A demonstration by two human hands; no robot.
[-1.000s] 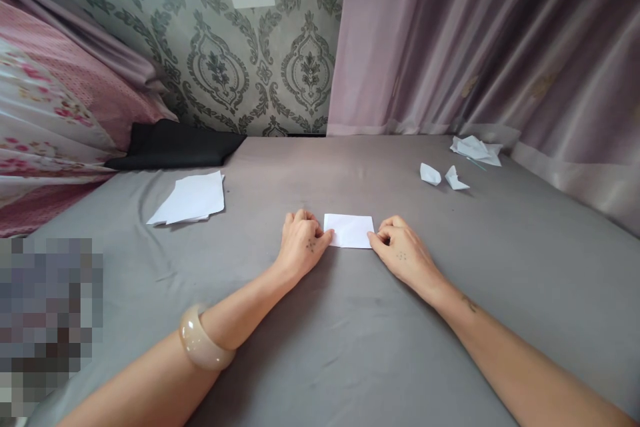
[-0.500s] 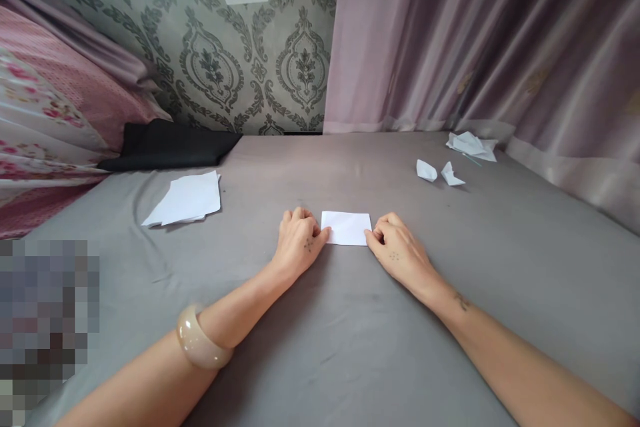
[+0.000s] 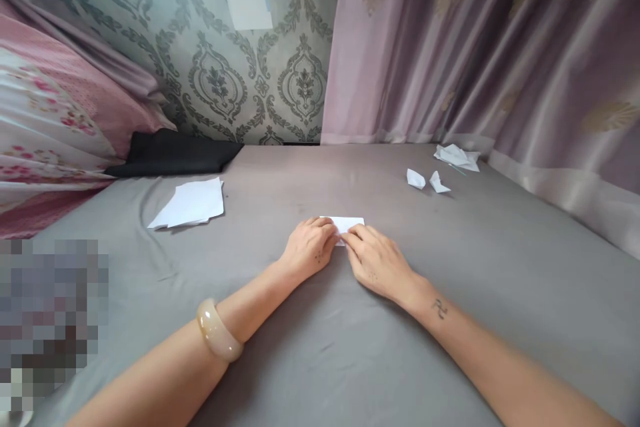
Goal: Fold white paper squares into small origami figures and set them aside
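A small white folded paper (image 3: 353,221) lies flat on the grey cloth in front of me. My left hand (image 3: 311,245) covers its left part, fingers bent together and pressed on it. From the other side, my right hand (image 3: 377,255) rests its fingers on the right part, thumb near the lower edge. The fingertips of both hands nearly meet at the paper's middle. Much of the paper is hidden under them, and only its top strip and a bit of the lower edge show. A pale bangle (image 3: 219,331) sits on my left forearm.
White paper sheets (image 3: 195,203) lie stacked at the left. Two small folded paper pieces, one boat-like (image 3: 415,179) and one pointed (image 3: 438,183), are at the right, before a pile of folded papers (image 3: 457,157). Black cloth (image 3: 175,152) lies at the back left; curtains (image 3: 400,47) hang behind.
Both hands have moved inward from the paper's side edges onto its middle, and their fingers now cover much of it. The camera view has tilted up slightly.
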